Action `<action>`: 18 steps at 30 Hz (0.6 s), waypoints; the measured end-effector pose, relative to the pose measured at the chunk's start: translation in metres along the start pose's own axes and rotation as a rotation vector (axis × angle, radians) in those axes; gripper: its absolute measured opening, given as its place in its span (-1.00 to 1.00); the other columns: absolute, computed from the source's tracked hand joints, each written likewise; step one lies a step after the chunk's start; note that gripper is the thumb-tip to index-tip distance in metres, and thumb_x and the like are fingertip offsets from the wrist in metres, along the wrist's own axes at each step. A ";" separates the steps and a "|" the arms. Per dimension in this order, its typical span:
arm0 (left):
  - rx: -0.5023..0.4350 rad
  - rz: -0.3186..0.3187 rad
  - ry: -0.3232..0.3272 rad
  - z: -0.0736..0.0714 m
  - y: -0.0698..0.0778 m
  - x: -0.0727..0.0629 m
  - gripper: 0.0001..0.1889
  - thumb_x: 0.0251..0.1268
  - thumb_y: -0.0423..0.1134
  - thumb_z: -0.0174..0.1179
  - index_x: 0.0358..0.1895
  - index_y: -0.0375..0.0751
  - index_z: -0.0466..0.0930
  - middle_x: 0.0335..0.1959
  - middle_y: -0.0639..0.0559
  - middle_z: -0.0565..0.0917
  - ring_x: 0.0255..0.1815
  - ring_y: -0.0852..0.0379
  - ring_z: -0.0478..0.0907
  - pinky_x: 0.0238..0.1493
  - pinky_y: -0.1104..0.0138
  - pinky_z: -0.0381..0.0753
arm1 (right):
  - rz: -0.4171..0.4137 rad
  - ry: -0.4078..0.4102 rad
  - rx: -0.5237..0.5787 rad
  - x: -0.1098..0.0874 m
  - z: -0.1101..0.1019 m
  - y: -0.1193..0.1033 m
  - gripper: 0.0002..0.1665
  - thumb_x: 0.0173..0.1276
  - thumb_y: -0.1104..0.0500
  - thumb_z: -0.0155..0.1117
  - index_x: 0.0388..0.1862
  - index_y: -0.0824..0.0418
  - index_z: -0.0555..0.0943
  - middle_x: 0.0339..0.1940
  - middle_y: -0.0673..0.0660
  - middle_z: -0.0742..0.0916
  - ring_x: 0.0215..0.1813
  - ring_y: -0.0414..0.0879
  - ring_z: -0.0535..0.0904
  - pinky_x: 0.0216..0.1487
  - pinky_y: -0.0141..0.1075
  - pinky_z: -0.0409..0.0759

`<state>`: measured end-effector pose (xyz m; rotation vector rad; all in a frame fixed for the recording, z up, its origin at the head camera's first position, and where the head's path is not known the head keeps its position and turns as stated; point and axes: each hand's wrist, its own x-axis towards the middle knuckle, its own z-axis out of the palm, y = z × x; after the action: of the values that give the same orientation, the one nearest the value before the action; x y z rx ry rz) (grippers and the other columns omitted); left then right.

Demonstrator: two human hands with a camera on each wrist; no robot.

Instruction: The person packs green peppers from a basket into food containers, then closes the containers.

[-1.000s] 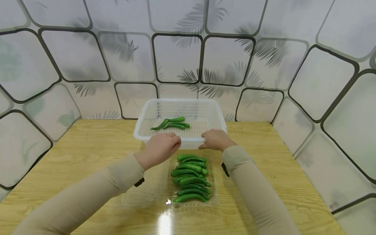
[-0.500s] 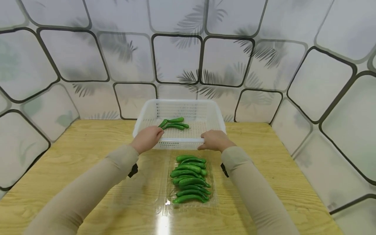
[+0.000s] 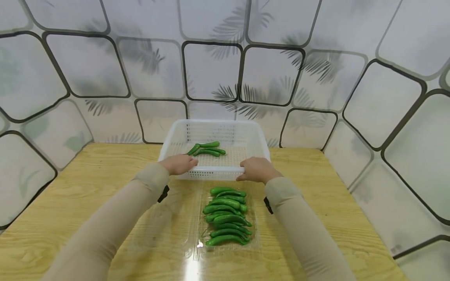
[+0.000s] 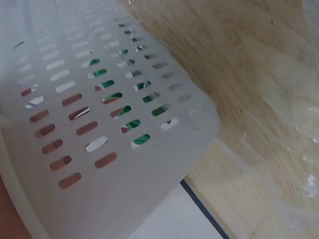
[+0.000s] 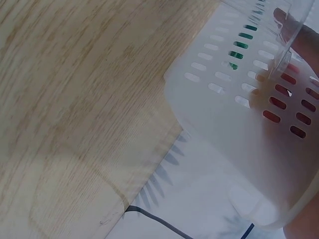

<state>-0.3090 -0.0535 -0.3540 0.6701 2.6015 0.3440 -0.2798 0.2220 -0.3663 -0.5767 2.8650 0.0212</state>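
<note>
A white plastic basket [image 3: 225,169] with slotted walls stands at the back of the table, holding several long green peppers [image 3: 207,150]. At the left part of its front rim, my left hand [image 3: 180,164] grips the edge. Skin shows through the slots of the basket wall [image 4: 149,184] in the left wrist view. My right hand [image 3: 258,169] holds the same rim near the right corner, thumb on the outer side; its fingers [image 5: 299,45] appear in the right wrist view. In front of the basket, a clear plastic tray [image 3: 258,236] holds a stacked row of green peppers [image 3: 228,218].
Left of the peppers, the clear lid [image 3: 165,230] of the tray lies spread on the wooden table [image 3: 105,175]. A patterned wall [image 3: 214,70] rises right behind the basket and along both sides.
My left hand has moved left along the basket's front, from near its middle to the left part of the rim, and now holds it. My right hand has stayed on the rim.
</note>
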 end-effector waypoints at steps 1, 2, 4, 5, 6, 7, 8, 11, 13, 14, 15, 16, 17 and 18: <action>-0.011 -0.016 -0.023 -0.001 -0.001 0.001 -0.40 0.51 0.05 -0.46 0.37 -0.27 0.22 0.35 -0.22 0.27 0.36 -0.19 0.17 0.29 0.03 0.15 | 0.001 -0.002 -0.003 0.000 0.000 0.000 -0.51 0.20 -0.24 0.25 -0.13 0.11 0.61 -0.30 0.01 0.67 -0.31 -0.10 0.58 -0.34 -0.17 0.52; -0.017 -0.027 -0.042 -0.002 -0.001 0.001 -0.39 0.50 0.07 -0.47 0.39 -0.26 0.20 0.37 -0.22 0.23 0.37 -0.20 0.13 0.30 0.03 0.13 | 0.006 -0.004 -0.007 0.000 0.000 -0.001 -0.46 0.20 -0.25 0.25 -0.06 0.12 0.61 -0.23 0.02 0.68 -0.26 -0.09 0.60 -0.29 -0.16 0.54; -0.026 -0.041 -0.068 -0.003 -0.002 0.002 -0.37 0.49 0.10 -0.48 0.40 -0.24 0.17 0.40 -0.22 0.19 0.39 -0.20 0.09 0.31 0.03 0.12 | 0.017 -0.008 -0.012 0.000 0.000 -0.002 -0.37 0.20 -0.26 0.24 0.08 0.14 0.57 -0.08 0.05 0.68 -0.14 -0.05 0.60 -0.20 -0.13 0.55; -0.033 -0.046 -0.082 -0.003 -0.002 0.002 -0.36 0.48 0.12 -0.48 0.41 -0.23 0.15 0.41 -0.22 0.17 0.40 -0.20 0.07 0.31 0.03 0.11 | 0.021 -0.011 -0.014 0.000 0.000 -0.002 -0.32 0.20 -0.27 0.24 0.14 0.15 0.55 -0.01 0.07 0.66 -0.08 -0.03 0.60 -0.16 -0.11 0.55; -0.039 -0.049 -0.092 -0.004 -0.002 0.002 -0.35 0.48 0.13 -0.49 0.42 -0.22 0.14 0.41 -0.21 0.15 0.41 -0.20 0.06 0.31 0.03 0.10 | 0.025 -0.016 -0.015 0.001 0.000 -0.002 -0.30 0.20 -0.27 0.23 0.17 0.16 0.53 0.03 0.08 0.65 -0.04 -0.02 0.59 -0.13 -0.10 0.55; -0.044 -0.053 -0.101 -0.004 -0.002 0.003 -0.35 0.47 0.14 -0.49 0.42 -0.21 0.13 0.42 -0.21 0.14 0.41 -0.20 0.04 0.32 0.03 0.09 | 0.028 -0.018 -0.015 0.001 0.000 -0.002 -0.27 0.20 -0.27 0.23 0.20 0.16 0.51 0.07 0.09 0.63 0.00 -0.01 0.58 -0.10 -0.09 0.55; -0.047 -0.054 -0.108 -0.005 -0.002 0.003 -0.35 0.47 0.14 -0.50 0.43 -0.21 0.12 0.43 -0.21 0.12 0.42 -0.20 0.02 0.32 0.03 0.08 | 0.030 -0.021 -0.014 0.001 0.000 -0.003 -0.26 0.20 -0.27 0.23 0.21 0.17 0.50 0.09 0.10 0.62 0.01 0.00 0.57 -0.09 -0.08 0.54; -0.063 -0.069 -0.123 -0.005 -0.002 0.003 -0.33 0.47 0.16 -0.49 0.44 -0.20 0.09 0.44 -0.22 0.08 0.43 -0.20 -0.02 0.33 0.03 0.05 | 0.028 -0.022 -0.020 0.001 0.000 -0.003 -0.26 0.20 -0.27 0.23 0.21 0.17 0.50 0.10 0.10 0.62 0.02 0.01 0.57 -0.08 -0.08 0.54; -0.068 -0.078 -0.128 -0.005 -0.003 0.004 -0.32 0.46 0.18 -0.48 0.44 -0.19 0.07 0.44 -0.22 0.07 0.43 -0.20 -0.03 0.34 0.02 0.03 | 0.026 -0.018 -0.024 0.001 0.001 -0.003 -0.27 0.20 -0.27 0.23 0.20 0.17 0.51 0.09 0.10 0.63 0.00 0.00 0.58 -0.09 -0.08 0.55; -0.072 -0.080 -0.129 -0.005 -0.003 0.004 -0.31 0.46 0.20 -0.48 0.44 -0.19 0.07 0.45 -0.22 0.07 0.44 -0.20 -0.04 0.34 0.02 0.02 | 0.024 -0.017 -0.027 0.001 0.001 -0.003 -0.30 0.20 -0.27 0.23 0.15 0.16 0.54 0.03 0.09 0.65 -0.04 -0.01 0.59 -0.13 -0.10 0.56; -0.076 -0.082 -0.130 -0.005 -0.003 0.004 -0.30 0.45 0.21 -0.48 0.44 -0.20 0.06 0.45 -0.22 0.06 0.44 -0.20 -0.05 0.34 0.01 0.01 | 0.023 -0.014 -0.030 0.002 0.002 -0.002 -0.33 0.19 -0.27 0.24 0.11 0.16 0.56 -0.02 0.09 0.66 -0.08 -0.02 0.60 -0.17 -0.10 0.56; -0.081 -0.085 -0.130 -0.004 -0.004 0.005 -0.29 0.44 0.23 -0.48 0.45 -0.19 0.06 0.45 -0.22 0.06 0.44 -0.20 -0.05 0.34 0.01 0.01 | 0.022 -0.008 -0.033 0.002 0.002 -0.002 -0.34 0.19 -0.28 0.24 0.09 0.15 0.57 -0.05 0.08 0.67 -0.11 -0.03 0.60 -0.19 -0.12 0.56; -0.086 -0.088 -0.129 -0.004 -0.004 0.006 -0.28 0.44 0.24 -0.47 0.44 -0.19 0.07 0.45 -0.21 0.06 0.44 -0.19 -0.06 0.35 0.01 0.00 | 0.021 -0.004 -0.034 0.002 0.003 -0.002 -0.36 0.18 -0.27 0.24 0.06 0.14 0.58 -0.09 0.07 0.68 -0.16 -0.04 0.61 -0.23 -0.13 0.56; -0.089 -0.090 -0.128 -0.004 -0.004 0.006 -0.28 0.43 0.25 -0.47 0.44 -0.19 0.07 0.45 -0.20 0.06 0.44 -0.19 -0.06 0.35 0.01 0.00 | 0.020 0.000 -0.038 0.002 0.003 -0.002 -0.37 0.18 -0.27 0.25 0.04 0.14 0.58 -0.12 0.06 0.68 -0.18 -0.05 0.61 -0.26 -0.14 0.56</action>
<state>-0.3171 -0.0543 -0.3544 0.5257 2.4701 0.3742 -0.2806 0.2197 -0.3701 -0.5550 2.8757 0.0788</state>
